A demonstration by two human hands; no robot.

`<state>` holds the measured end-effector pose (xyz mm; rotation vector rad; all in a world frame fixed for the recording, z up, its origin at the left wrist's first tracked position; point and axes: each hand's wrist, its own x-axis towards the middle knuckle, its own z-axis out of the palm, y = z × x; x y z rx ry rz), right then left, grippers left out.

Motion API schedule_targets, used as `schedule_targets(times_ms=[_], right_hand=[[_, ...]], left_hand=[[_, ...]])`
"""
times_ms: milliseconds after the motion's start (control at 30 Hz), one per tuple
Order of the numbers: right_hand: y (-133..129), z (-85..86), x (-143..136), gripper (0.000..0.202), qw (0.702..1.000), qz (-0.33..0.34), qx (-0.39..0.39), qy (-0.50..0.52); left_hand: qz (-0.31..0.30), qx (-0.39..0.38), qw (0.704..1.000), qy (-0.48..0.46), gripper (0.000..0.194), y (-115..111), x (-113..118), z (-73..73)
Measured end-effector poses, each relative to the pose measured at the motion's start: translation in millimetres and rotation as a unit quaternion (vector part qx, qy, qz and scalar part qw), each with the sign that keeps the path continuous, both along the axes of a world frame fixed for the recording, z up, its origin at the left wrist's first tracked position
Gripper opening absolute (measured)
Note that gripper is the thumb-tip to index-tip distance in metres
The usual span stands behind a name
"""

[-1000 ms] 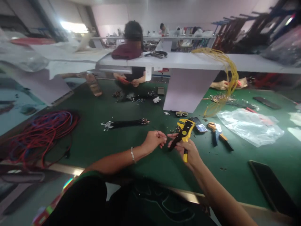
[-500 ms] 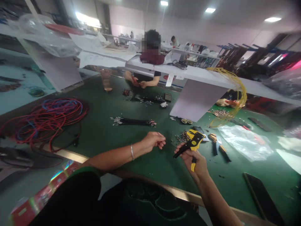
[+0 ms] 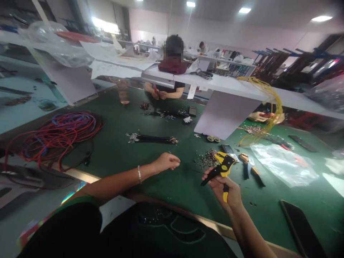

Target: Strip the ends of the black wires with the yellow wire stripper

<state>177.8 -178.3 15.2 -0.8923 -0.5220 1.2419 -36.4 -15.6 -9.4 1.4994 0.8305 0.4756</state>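
My right hand [image 3: 227, 190] grips a yellow and black wire stripper [image 3: 220, 168], its yellow jaws angled up and away from me. To its left is my left hand [image 3: 168, 162], fingers pinched together above the green tabletop; whatever they hold, if anything, is too small to make out. A faint dark line, perhaps a thin wire, shows between the two hands. Just beyond the stripper lies a pile of small metal terminals [image 3: 208, 157]. A bundle of short black wires [image 3: 152, 138] with metal ends rests farther off, beyond my left hand.
Tangled red and blue wire [image 3: 64, 134] is at left. On the right are orange-handled pliers [image 3: 252, 170], a clear plastic bag [image 3: 287, 166] and a phone [image 3: 301, 227]. A raised white shelf [image 3: 225, 84] crosses the table, yellow wire [image 3: 278, 102] hanging from it. A co-worker [image 3: 172, 68] sits opposite.
My left hand has moved left, away from the stripper, with its fingers drawn closer together. My right hand keeps hold of the stripper and has shifted slightly right and down.
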Motion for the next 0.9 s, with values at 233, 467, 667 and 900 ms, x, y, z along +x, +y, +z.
schedule_targets(times_ms=[233, 467, 667, 900], right_hand=[[-19, -6.4, 13, 0.025, 0.999, 0.008, -0.005, 0.030], [-21, -6.4, 21, 0.027, 0.996, 0.080, 0.002, 0.050], [-29, -9.4, 42, 0.027, 0.991, 0.090, 0.016, 0.099], [-32, -14.2, 69, 0.025, 0.988, 0.090, 0.023, 0.127]], left_hand=[[0.005, 0.366, 0.922, 0.128, 0.023, -19, -15, 38.3], [-0.178, 0.466, 0.865, 0.057, 0.032, -84, 53, 48.5], [-0.203, 0.479, 0.845, 0.123, 0.025, -81, 74, 34.1], [-0.179, 0.443, 0.854, 0.208, 0.026, -69, 92, 27.6]])
